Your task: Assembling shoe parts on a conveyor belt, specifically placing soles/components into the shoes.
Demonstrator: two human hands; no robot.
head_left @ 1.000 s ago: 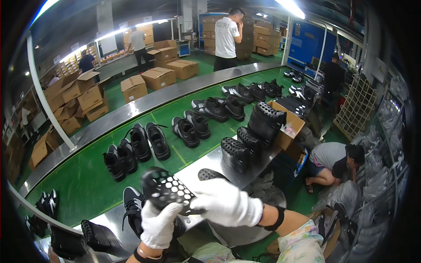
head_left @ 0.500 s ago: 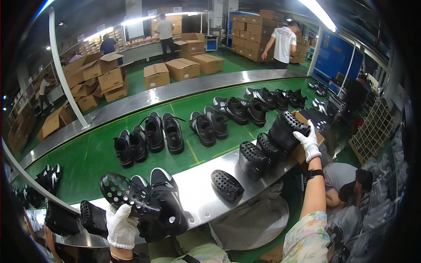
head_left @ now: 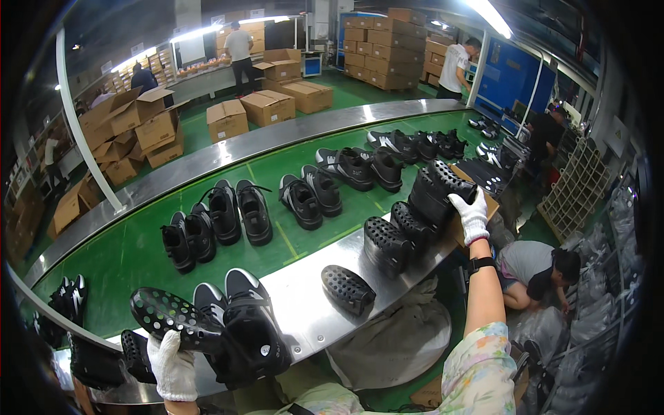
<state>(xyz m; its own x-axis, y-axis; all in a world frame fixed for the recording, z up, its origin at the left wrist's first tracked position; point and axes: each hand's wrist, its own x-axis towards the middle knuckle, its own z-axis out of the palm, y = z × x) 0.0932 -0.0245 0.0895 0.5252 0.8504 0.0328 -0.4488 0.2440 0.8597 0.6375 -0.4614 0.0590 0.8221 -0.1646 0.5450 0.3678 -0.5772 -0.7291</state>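
Observation:
My left hand (head_left: 171, 366), in a white glove, grips a black shoe sole with pale dots (head_left: 169, 315) at the near left, right beside a black sneaker (head_left: 249, 332) lying on the steel ledge (head_left: 311, 297). My right hand (head_left: 472, 216), also gloved, reaches far right and closes on the top of a stack of black soles (head_left: 437, 194) by a cardboard box (head_left: 484, 207). Two shorter piles of soles (head_left: 398, 235) stand left of that stack. One single sole (head_left: 347, 288) lies alone on the ledge.
Several pairs of black sneakers (head_left: 304, 197) ride the green conveyor belt (head_left: 131, 256). Cardboard boxes (head_left: 266, 107) sit beyond it, with people standing at the back. A person (head_left: 536, 266) crouches on the floor at right beside wire racks (head_left: 577, 187).
My right hand left the dotted sole, swung out to the right and reached the tall stack of soles. My left hand kept the dotted sole, now lower at the left.

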